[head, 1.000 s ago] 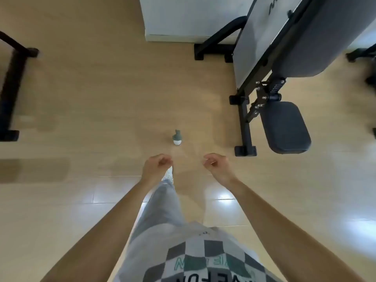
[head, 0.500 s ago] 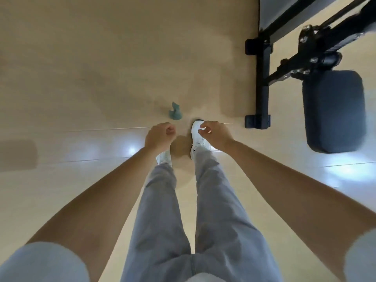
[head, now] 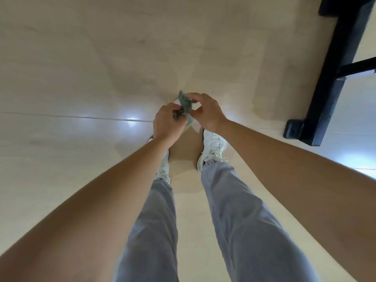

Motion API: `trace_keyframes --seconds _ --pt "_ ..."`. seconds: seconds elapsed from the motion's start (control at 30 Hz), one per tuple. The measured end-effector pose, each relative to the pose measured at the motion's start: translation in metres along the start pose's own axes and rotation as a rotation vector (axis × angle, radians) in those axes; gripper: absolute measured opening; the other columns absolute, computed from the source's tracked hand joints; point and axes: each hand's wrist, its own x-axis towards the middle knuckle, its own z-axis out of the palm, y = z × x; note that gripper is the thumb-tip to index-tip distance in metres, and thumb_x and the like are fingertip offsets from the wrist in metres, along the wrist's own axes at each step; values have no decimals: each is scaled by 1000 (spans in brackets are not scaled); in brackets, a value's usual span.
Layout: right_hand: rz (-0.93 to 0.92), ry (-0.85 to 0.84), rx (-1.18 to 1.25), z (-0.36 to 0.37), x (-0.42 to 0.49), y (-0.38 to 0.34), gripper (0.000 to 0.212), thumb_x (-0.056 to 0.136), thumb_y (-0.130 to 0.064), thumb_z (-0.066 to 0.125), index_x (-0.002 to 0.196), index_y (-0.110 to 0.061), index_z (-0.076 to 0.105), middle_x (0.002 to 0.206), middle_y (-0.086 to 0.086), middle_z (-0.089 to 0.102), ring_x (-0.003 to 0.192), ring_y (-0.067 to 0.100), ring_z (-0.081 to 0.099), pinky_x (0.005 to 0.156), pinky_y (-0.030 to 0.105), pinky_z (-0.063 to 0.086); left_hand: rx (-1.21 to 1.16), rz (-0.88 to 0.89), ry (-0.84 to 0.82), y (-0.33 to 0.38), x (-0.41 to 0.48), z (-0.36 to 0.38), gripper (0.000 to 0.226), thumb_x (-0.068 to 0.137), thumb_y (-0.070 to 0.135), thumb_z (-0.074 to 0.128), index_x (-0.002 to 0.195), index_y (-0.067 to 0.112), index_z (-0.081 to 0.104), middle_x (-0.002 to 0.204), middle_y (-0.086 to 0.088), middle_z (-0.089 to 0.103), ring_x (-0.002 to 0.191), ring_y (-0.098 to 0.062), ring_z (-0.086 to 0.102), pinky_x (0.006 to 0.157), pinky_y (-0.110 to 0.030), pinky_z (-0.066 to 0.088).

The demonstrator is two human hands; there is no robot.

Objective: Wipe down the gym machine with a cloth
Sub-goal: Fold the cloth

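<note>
A small grey-green cloth (head: 185, 104) is bunched between both hands, low over the floor just ahead of my feet. My left hand (head: 167, 122) grips its lower part with curled fingers. My right hand (head: 205, 111) pinches its upper edge between thumb and fingertips. Of the gym machine only its black steel floor frame (head: 333, 66) shows, at the upper right, well clear of both hands; its pads are out of view.
Pale wooden floor (head: 81, 78) fills the view, with glossy light reflections. My white shoes (head: 212, 147) and grey trouser legs stand below the hands. The frame's black end cap (head: 294, 129) lies on the floor to the right of my feet.
I have bent lower and the camera tilted down. Both hands, holding nothing before, reached the cloth that lay on the floor and took hold of it. The machine's pad left the view.
</note>
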Motion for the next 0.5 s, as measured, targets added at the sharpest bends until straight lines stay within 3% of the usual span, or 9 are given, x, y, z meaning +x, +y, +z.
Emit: trace_keyframes --seconds 0.07,0.17,0.37,0.5 --pt "-6 45 21 7 3 2 26 93 -14 63 116 -22 72 112 1 69 94 18 64 90 33 51 31 7 102 0 0 8 21 87 27 68 105 15 71 101 -2 72 92 -20 66 76 -34 50" --pt "12 151 52 6 -2 1 11 89 -12 65 92 -18 73 89 -4 71 83 16 63 81 36 54 72 8 154 3 -2 12 18 91 29 68 101 16 73 96 -1 75 91 -22 67 73 -28 41" --pt "47 130 52 -17 -31 -15 13 84 -14 70 80 -26 67 71 -15 61 75 13 61 73 27 51 106 78 165 19 -24 -12 14 91 22 67 102 15 72 105 -3 70 95 -22 64 75 -26 41" --pt "-25 86 88 -47 -71 -40 13 81 -14 75 77 -23 67 77 -11 62 72 7 57 69 20 46 43 190 54 43 -66 -50 13 96 22 63 106 20 69 100 6 74 92 -14 66 78 -26 48"
